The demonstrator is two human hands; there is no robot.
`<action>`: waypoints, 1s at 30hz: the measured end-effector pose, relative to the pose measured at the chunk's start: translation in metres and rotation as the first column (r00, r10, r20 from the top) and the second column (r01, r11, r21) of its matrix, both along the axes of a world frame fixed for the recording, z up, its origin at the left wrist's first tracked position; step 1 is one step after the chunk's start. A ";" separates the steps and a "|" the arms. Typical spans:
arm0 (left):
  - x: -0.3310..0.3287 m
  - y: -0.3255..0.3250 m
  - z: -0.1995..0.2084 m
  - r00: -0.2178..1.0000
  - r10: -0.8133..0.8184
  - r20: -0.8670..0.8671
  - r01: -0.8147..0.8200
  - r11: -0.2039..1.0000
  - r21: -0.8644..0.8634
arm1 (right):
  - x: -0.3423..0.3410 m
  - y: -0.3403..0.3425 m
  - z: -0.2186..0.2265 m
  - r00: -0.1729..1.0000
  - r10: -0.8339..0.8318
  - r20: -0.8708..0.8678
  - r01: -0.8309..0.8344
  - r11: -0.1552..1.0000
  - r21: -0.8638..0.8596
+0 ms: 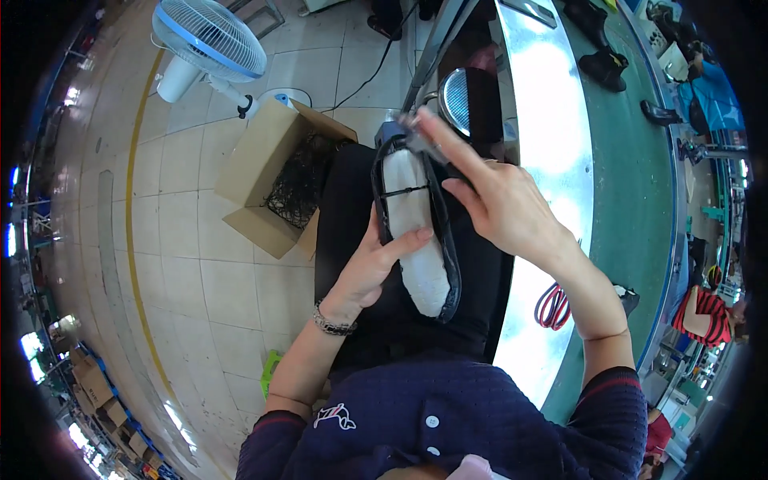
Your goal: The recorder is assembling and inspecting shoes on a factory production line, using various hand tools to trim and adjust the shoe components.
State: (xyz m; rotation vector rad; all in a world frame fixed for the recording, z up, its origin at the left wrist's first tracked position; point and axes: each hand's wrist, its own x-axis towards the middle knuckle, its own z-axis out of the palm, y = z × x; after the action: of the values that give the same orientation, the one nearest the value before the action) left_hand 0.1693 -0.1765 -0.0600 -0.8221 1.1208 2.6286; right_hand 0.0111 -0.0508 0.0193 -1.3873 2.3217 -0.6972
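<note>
A black shoe (453,272), its long white underside (410,208) facing up, lies over my lap. My left hand (376,260) grips its side, the thumb pressed on the white surface and the fingers hidden beneath. A thin black cord (405,191) crosses the white part. Over the shoe's far end is my right hand (500,192), with its index finger stretched forward. A shiny metal tool (424,138) sits at those fingers, too smeared by motion to name its kind.
An open cardboard box (260,172) of tangled black cords stands left of my legs, beyond it a fan (210,40). Along my right runs a metal bench (552,112) bearing red-and-black laces (552,308) and a phone (530,11). Black shoes (602,70) lie on a green surface farther right.
</note>
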 end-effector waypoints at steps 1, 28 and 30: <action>0.002 -0.001 0.004 1.000 -0.019 0.011 0.019 1.000 0.007 | 0.003 0.006 0.002 1.000 -0.003 -0.001 0.003 1.000 -0.005; -0.010 0.024 -0.030 0.973 -0.082 -0.216 0.046 0.985 -0.168 | 0.114 0.090 -0.046 0.721 -0.316 0.617 0.423 0.906 -0.030; -0.009 0.026 -0.031 0.971 -0.101 -0.216 0.062 0.982 -0.180 | 0.108 0.091 -0.049 0.601 -0.330 0.728 0.471 0.882 0.011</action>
State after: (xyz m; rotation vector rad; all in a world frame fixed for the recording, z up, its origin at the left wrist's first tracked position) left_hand 0.1602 -0.1509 -0.0911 -0.5012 1.4242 2.6337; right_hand 0.1187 0.0402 -0.0293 -0.4416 1.9218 -1.3373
